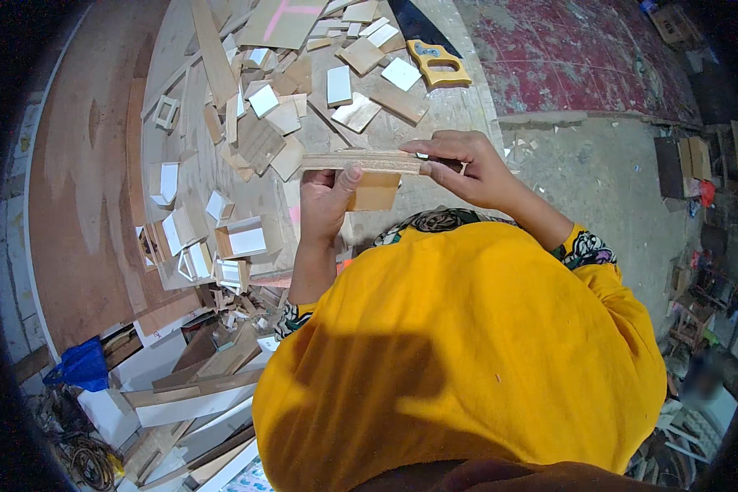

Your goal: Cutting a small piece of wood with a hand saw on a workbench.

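Observation:
In front of my body, a plywood piece (361, 161) is held up with its layered edge toward me. My left hand (323, 203) grips its left part, thumb on the near side and fingers mostly hidden behind. At the right end, my right hand (477, 170) pinches the piece, with fingers above and the thumb below. Something small and dark shows between those right fingers; its kind cannot be made out. Below the layered edge hangs a flat tan wooden face (373, 191); whether it belongs to the same piece is unclear.
The worktable (435, 135) bears scattered wood offcuts (361, 56) and a handsaw (441, 66) with a yellow handle at the far side. Small box-like wooden frames (246, 236) stand at the left. Scrap boards (197, 389) and a blue bag (82, 365) lie lower left.

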Available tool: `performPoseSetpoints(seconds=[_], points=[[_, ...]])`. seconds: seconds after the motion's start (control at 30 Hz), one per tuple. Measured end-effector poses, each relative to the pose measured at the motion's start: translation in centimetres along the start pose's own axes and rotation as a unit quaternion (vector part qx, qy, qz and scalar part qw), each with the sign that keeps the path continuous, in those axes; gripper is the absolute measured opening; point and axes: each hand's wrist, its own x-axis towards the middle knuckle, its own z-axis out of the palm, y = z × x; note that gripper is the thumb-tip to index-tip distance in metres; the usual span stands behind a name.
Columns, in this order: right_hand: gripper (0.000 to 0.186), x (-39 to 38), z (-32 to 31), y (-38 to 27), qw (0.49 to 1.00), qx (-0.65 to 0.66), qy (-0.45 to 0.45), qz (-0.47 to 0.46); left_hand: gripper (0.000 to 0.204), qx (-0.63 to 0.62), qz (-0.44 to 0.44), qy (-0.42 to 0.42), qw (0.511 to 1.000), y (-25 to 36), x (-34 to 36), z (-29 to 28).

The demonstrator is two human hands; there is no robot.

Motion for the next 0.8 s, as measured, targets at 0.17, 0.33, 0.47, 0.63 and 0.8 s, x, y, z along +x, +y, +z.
performPoseSetpoints(seconds=[0.17, 0.33, 0.47, 0.63, 0.8], points=[[0.030, 0.1, -0.7, -0.8, 0.999, -0.017, -0.022, 0.018, 0.040, -0.002, 0.020, 0.017, 1.000, 0.3, -0.4, 0.3], [0.029, -0.1, -0.8, -0.5, 1.000, 0.005, -0.021, 0.023, 0.036, -0.001, 0.042, -0.006, 0.999, 0.3, -0.3, 0.4], [0.029, -0.2, -0.2, 0.7, 0.999, 0.023, -0.017, 0.017, 0.033, -0.010, 0.040, -0.001, 0.999, 0.0, 0.0, 0.7], [0.030, -0.5, 0.6, 2.2, 0.950, 0.241, -0.049, 0.194, 0.031, -0.009, -0.054, -0.005, 0.998, -2.6, 1.2, -0.5], [0.031, -0.4, 0.6, 4.2, 0.911, 0.265, -0.069, 0.310, 0.030, -0.034, -0.178, -0.069, 0.981, -4.2, 2.5, -0.5]])
